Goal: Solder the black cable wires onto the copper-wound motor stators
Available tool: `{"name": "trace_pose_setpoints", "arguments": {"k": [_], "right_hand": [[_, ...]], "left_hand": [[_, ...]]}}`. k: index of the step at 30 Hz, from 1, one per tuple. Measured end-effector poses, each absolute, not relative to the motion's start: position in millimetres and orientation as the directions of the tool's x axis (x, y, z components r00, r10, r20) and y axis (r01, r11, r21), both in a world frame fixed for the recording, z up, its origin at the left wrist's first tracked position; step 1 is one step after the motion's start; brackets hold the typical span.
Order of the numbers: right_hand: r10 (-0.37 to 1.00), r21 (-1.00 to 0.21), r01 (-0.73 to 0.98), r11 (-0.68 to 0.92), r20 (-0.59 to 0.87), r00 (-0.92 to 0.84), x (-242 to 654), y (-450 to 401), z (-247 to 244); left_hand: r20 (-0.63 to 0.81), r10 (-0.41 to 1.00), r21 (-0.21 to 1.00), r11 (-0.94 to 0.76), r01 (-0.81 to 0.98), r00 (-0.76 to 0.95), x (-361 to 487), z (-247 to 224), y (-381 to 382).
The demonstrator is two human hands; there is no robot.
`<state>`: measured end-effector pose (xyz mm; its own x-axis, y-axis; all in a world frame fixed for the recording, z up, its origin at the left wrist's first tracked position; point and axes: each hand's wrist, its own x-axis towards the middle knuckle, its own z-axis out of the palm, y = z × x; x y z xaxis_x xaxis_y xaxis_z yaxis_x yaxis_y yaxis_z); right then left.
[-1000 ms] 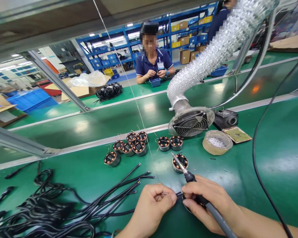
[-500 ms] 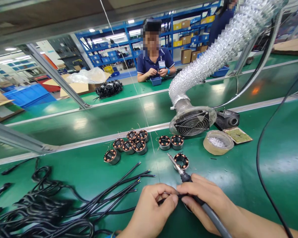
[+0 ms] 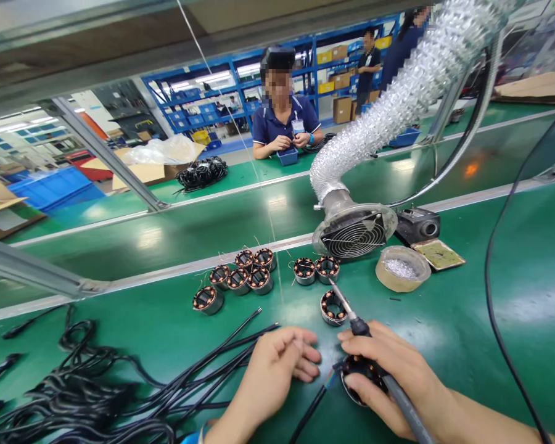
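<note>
My right hand (image 3: 398,376) holds a soldering iron (image 3: 391,385), its metal tip pointing up and left. Under the same hand, its fingers touching the rim, lies a wound copper coil ring (image 3: 358,379). A black cable (image 3: 311,410) with thin coloured wires at its end reaches that ring's left side. My left hand (image 3: 284,364) is off the cable, fingers apart and slightly curled, over the ends of several black cables (image 3: 203,361). Just beyond the iron's shaft sits another coil ring (image 3: 333,308).
Several coil rings (image 3: 238,279) stand near the metal rail. Behind them are a fume extractor (image 3: 356,231) with a silver hose, a round bowl (image 3: 402,269) of shiny bits and a yellowish pad (image 3: 439,253). A person (image 3: 284,123) sits across the bench.
My left hand has let go of the cable and opened, moving slightly left. My right hand has shifted a little right with the iron, and the ring beneath it now shows more.
</note>
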<state>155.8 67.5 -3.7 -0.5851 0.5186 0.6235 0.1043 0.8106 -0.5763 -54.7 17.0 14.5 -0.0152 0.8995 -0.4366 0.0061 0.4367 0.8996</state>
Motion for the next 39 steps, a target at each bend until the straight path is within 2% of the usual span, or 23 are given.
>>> {"name": "trace_pose_setpoints", "arguments": {"k": [3,6,8,10,12,15,18,22,25,29,31,33,36,39], "right_hand": [[0.512,-0.612,0.054,0.789,0.606,-0.609,160.3,63.7,-3.5],[0.494,-0.595,0.000,0.803,0.667,-0.557,164.9,66.4,-0.6],[0.528,-0.575,0.054,0.816,0.705,-0.474,170.4,76.0,2.0],[0.563,-0.558,0.153,0.816,0.706,-0.428,176.8,89.2,3.5],[0.566,-0.532,0.221,0.817,0.669,-0.481,181.8,100.9,3.4],[0.538,-0.561,0.198,0.803,0.543,-0.644,181.7,107.9,0.8],[0.494,-0.625,0.122,0.771,0.467,-0.734,173.1,104.6,-3.2],[0.459,-0.652,0.059,0.756,0.465,-0.757,162.9,97.5,-8.7],[0.465,-0.679,0.052,0.732,0.442,-0.767,160.9,92.6,-10.6],[0.463,-0.711,0.031,0.702,0.423,-0.779,159.9,87.8,-9.7],[0.468,-0.719,0.028,0.695,0.422,-0.776,159.2,86.6,-9.4],[0.477,-0.719,0.032,0.695,0.427,-0.768,159.1,85.7,-9.8],[0.482,-0.711,0.043,0.702,0.429,-0.764,159.7,84.4,-10.9],[0.478,-0.699,0.058,0.712,0.423,-0.770,160.6,83.4,-11.9]], "left_hand": [[-0.422,0.903,0.894,0.430,0.125,-0.083,-54.0,11.2,41.0],[-0.236,0.962,0.868,0.272,0.414,-0.137,-42.5,13.9,58.3],[-0.150,0.975,0.809,0.216,0.546,-0.164,-34.5,17.9,68.6],[-0.158,0.980,0.784,0.199,0.589,-0.120,-30.1,21.6,77.0],[-0.208,0.978,0.809,0.170,0.563,0.004,-29.7,23.6,80.6],[-0.245,0.960,0.845,0.143,0.515,0.135,-35.0,22.3,73.4],[-0.299,0.946,0.838,0.194,0.510,0.130,-45.1,16.4,55.3],[-0.361,0.925,0.852,0.278,0.443,0.115,-58.0,10.8,34.5],[-0.411,0.901,0.896,0.372,0.244,0.137,-58.1,15.3,31.5],[-0.556,0.822,0.824,0.564,-0.044,0.124,-48.9,28.1,36.1],[-0.537,0.836,0.841,0.541,-0.010,0.107,-47.3,33.6,34.0],[-0.481,0.870,0.874,0.467,0.138,0.105,-49.8,37.3,27.1],[-0.490,0.869,0.829,0.439,0.346,0.071,-54.6,40.1,15.2],[-0.500,0.865,0.837,0.468,0.284,0.045,-51.3,39.8,13.1]]}}
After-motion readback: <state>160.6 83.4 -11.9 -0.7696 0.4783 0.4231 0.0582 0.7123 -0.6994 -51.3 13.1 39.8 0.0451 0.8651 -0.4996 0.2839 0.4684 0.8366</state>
